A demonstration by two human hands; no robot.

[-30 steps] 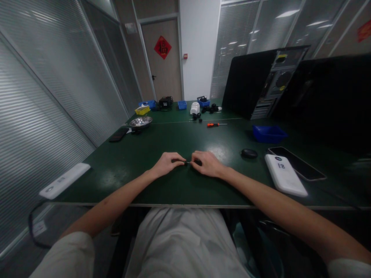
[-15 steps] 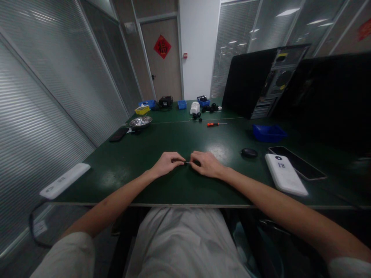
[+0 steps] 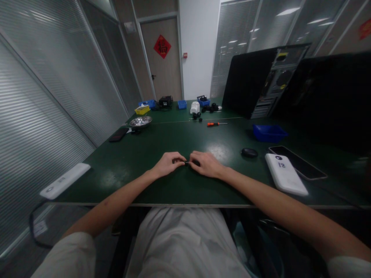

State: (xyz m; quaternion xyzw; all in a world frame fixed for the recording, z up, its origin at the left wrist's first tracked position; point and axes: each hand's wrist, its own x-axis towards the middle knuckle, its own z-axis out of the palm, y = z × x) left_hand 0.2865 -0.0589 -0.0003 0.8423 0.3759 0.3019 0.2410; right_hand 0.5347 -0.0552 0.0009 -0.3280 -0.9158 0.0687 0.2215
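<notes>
Near the middle of the green table (image 3: 174,189), my left hand (image 3: 169,163) and my right hand (image 3: 206,164) face each other with fingertips almost meeting. Both are closed in a pinch. Between them shows a small, thin piece (image 3: 187,162), dark with a light glint, too small to name. Each hand's fingertips are at one end of it. The palms and curled fingers hide whatever else may be inside them.
Right of my hands lie a black mouse (image 3: 249,153), a white power bank (image 3: 285,173), a dark phone (image 3: 304,164) and a blue tray (image 3: 269,133). Farther back are an orange screwdriver (image 3: 213,124), a metal bowl (image 3: 140,122) and a computer case (image 3: 261,83). A white device (image 3: 65,180) lies at left.
Almost nothing differs. Both hands keep their pinch over the same spot, and the fingertips have shifted only very slightly.
</notes>
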